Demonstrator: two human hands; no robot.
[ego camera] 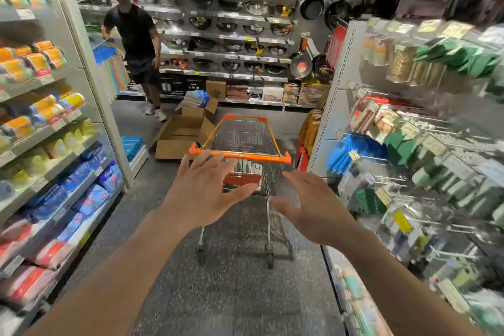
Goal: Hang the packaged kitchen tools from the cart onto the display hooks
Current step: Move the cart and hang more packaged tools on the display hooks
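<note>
The aisle was flanked by a shelving unit [81, 68] of wrapped goods on the left and, on the right, a pegboard panel [335, 117] fitted with display hooks [425, 118], many already loaded with carded items that were blurred in the head view. A shopping cart [245, 139] with an orange handle [240, 156] was stood in the middle of the floor, just ahead of the person, with an open cardboard box [182, 136] beside it and another person [136, 43] seen farther down.

The packaged kitchen tools [246, 169] were lying low in the cart, glimpsed only through the wire behind the handle; their shapes could not be made out.

Both hands were held out empty. The left hand [207, 194] was spread wide with fingers extended toward the handle, and the right hand [311, 210] was opened likewise, slightly lower and apart from the cart.

The packs were judged to be light, with stiff card backing and slick plastic fronts. They would best be taken by the upper card edge, near the hang hole, so that the hole could be guided onto a hook.
</note>
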